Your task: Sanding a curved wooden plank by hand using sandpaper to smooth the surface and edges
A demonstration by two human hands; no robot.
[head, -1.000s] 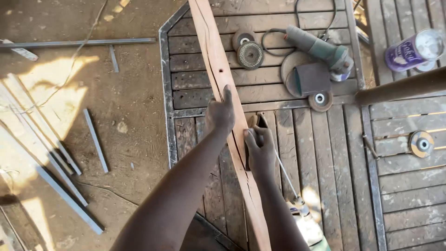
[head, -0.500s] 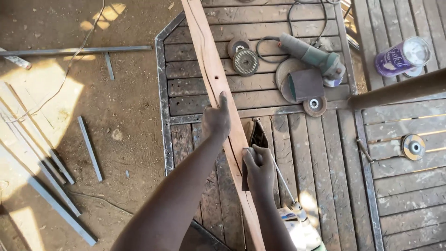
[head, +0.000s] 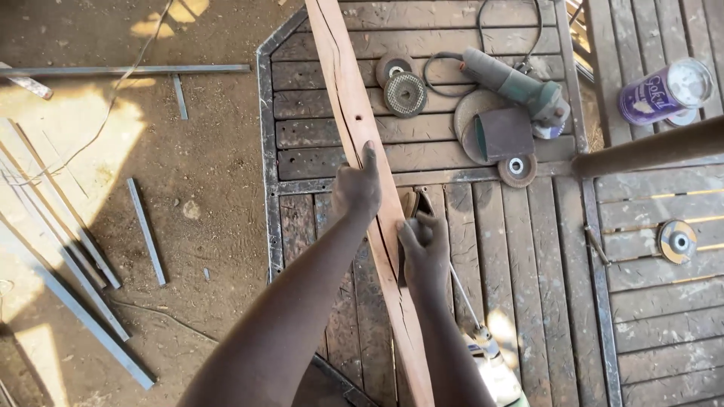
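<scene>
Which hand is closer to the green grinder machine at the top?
The right hand. It sits just right of the long wooden plank, on the green grinder side. The left hand rests on the plank, farther away.

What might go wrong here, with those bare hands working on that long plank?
The left hand pins the long reddish wooden plank just beside the tool in the right hand; a slip could catch fingers. The plank shows a lengthwise crack and might split. Loose round grinding discs and the green angle grinder with its cord could snag or get knocked.
</scene>
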